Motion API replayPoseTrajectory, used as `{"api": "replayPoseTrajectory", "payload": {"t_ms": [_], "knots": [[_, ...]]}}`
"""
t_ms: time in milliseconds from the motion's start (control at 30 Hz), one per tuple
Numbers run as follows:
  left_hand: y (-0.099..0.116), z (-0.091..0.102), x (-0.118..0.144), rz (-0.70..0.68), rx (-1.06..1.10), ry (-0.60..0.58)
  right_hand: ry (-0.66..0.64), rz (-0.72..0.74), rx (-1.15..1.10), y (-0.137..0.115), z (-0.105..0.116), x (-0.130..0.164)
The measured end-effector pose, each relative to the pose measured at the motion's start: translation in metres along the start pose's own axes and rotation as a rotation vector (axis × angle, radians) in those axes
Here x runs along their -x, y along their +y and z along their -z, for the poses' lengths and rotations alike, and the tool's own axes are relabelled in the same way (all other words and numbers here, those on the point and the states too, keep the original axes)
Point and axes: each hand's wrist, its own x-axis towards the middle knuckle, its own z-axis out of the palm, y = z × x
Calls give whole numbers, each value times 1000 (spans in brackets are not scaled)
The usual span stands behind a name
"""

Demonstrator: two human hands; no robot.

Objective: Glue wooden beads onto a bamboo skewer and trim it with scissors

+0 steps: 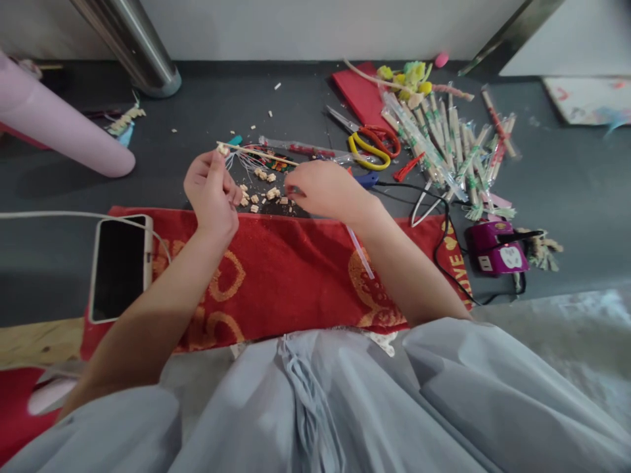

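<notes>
Left hand (211,190) raised and turned palm-in, fingers curled with thumb and forefinger (220,152) pinched together at the top, bare forearm running back down and to the left from a slightly bent wrist. Right hand (323,189) lower and flatter, palm down, back of the hand up, fingers (294,190) bunched and pointing left toward the left hand, a small gap between the two. Right forearm bare too, angling back down and to the right from the wrist, both elbows bent and tucked close to the body.
</notes>
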Motion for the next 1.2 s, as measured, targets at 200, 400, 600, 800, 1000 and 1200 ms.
{"api": "replayPoseTrajectory", "payload": {"t_ms": [200, 400, 600, 800, 1000, 1200], "knots": [[-4, 5, 4, -3, 33, 21, -79, 120, 87, -24, -6, -30], [-8, 4, 3, -10, 71, 100, -205, 168, 206, -31, -4, -39], [-9, 0, 8, -33, 116, 80, -219, 222, 248, -35, -5, -40], [-8, -6, 13, -43, 155, 34, -133, 234, 116, -28, -2, -32], [-15, -19, 21, -65, 96, -13, 79, 49, -206, -17, 7, 1], [-39, -27, 27, -151, 1, -139, 301, -122, -517, -9, 0, 30]]}}
